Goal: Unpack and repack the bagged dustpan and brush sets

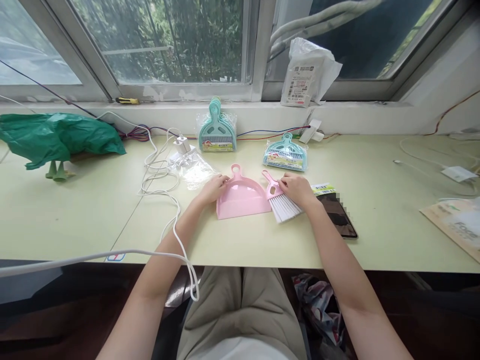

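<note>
A pink dustpan (242,192) lies on the table in front of me, its looped handle pointing toward the window. My left hand (214,189) grips its left edge near the handle, fingers closed. Just right of the dustpan is a small pink hand brush (283,204) with white bristles facing me. My right hand (296,189) pinches the right side of the brush's head; part of the brush is hidden under the hand. The brush's left corner is close to the dustpan's right edge.
Two wrapped teal dustpan sets (216,127) (286,154) are at the back. A tablet (339,216) and a label card (323,188) lie beside my right forearm. A white cable (159,190), clear plastic wrap (195,170) and a green bag (56,137) occupy the left.
</note>
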### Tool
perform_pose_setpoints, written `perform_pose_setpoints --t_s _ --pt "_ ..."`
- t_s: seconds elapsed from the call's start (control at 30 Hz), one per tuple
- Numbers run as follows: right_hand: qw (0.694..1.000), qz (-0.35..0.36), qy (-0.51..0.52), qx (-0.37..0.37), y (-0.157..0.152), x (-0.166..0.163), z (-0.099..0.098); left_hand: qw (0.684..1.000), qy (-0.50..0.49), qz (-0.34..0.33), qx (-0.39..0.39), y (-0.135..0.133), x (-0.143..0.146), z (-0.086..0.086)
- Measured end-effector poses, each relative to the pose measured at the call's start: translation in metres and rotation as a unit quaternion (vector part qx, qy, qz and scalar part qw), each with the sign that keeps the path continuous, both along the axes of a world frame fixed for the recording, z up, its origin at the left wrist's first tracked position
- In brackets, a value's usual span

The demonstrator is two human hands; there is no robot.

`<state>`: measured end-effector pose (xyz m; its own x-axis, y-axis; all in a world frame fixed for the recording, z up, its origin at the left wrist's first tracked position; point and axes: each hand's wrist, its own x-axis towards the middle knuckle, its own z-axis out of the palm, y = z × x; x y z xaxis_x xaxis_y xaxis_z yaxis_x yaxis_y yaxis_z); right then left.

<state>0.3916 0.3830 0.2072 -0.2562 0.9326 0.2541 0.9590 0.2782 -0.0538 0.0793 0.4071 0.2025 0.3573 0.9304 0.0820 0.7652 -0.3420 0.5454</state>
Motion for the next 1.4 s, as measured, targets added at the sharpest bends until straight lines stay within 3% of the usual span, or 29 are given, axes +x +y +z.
perform_pose_setpoints --t_s 0.3,0.87,1.4 --pt "0.999 -0.034 -0.006 0.022 -0.003 -0.002 0.004 0.995 -0.081 0.06 0.018 0.008 -0.003 -0.007" --pt "0.995 -0.03 0.068 -0.063 -0.006 -0.006 0.01 0.998 -0.003 0.055 0.009 0.004 -0.002 -0.001" --pt "0.992 0.003 0.122 -0.011 -0.01 -0.021 0.011 0.997 0.037 0.054 0.044 -0.003 0.003 0.002"
